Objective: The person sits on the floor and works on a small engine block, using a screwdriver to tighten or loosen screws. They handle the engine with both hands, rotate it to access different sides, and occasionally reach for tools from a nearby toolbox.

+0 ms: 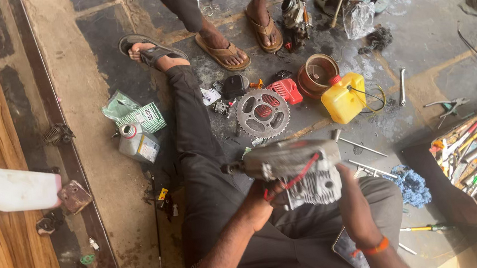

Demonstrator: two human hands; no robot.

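Right below engine part (293, 166): sprocket (262, 113), yellow can (343, 99), toolbox (474, 171) nearby.

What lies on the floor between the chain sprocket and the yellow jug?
In the head view, a red finned part lies between the chain sprocket and the yellow jug, on oily concrete.

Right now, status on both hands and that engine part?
Left hand and right hand both grip the grey finned engine block, lifted over the lap. Sprocket and yellow jug on floor beyond.
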